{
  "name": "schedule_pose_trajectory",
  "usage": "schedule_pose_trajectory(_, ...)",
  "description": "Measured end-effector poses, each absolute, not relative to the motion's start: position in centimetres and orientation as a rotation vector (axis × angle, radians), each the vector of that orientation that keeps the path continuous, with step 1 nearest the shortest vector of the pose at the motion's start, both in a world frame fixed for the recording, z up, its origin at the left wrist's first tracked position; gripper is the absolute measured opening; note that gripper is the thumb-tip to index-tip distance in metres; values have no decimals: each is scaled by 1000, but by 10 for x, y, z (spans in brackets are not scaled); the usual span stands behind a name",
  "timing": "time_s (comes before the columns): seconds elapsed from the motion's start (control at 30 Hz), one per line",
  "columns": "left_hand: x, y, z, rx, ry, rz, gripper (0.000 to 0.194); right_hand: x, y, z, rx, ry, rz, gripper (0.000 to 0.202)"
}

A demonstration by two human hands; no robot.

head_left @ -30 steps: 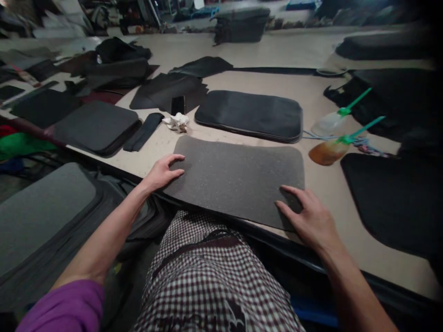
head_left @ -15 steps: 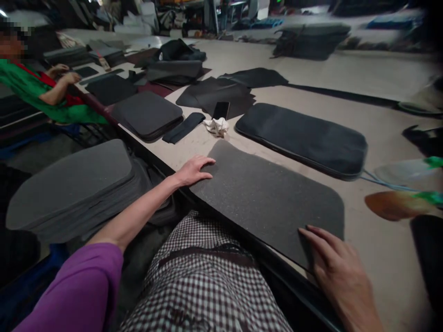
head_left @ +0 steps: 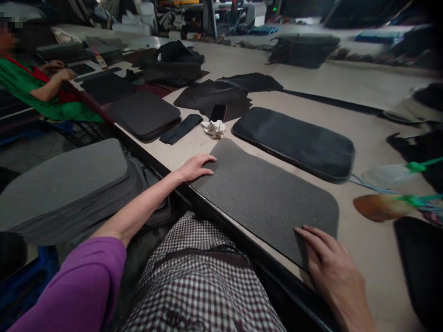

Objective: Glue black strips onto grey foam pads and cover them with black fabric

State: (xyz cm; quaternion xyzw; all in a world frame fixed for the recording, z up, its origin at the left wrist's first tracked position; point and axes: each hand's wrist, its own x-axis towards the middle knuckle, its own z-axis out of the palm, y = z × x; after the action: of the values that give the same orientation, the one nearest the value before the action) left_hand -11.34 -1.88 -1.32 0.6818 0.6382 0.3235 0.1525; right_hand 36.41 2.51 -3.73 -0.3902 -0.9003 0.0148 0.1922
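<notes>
A dark grey sheet (head_left: 266,198) with rounded corners, like a foam or felt panel, lies flat along the table's near edge. My left hand (head_left: 197,168) rests at its left end, thumb and fingers apart, fingertips on the surface. At the right end, the stretched fingers of my right hand (head_left: 328,258) lie over the near right corner; the thumb is hidden. Just beyond the sheet is a black padded panel (head_left: 294,143) with rounded ends. A crumpled white cloth (head_left: 213,129) and a dark phone (head_left: 219,112) are close to the sheet's far left corner.
A tall stack of grey sheets (head_left: 69,184) stands left of me, below the table. Dark panels (head_left: 145,113) and a black strip (head_left: 182,129) lie on the table (head_left: 367,249). A co-worker in green (head_left: 38,92) sits at far left. Green-tied containers (head_left: 380,206) are at right.
The view has shifted slightly, so things on the right appear further left. Both hands keep their places on the grey sheet, which shows hardly any movement on the table.
</notes>
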Motion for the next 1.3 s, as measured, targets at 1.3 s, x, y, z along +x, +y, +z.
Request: schedule_pose_trajectory(1.3, -67, -1, -7, 2355, 1993, 102, 67, 352, 8, -38, -1196, -2380, 15, 48)
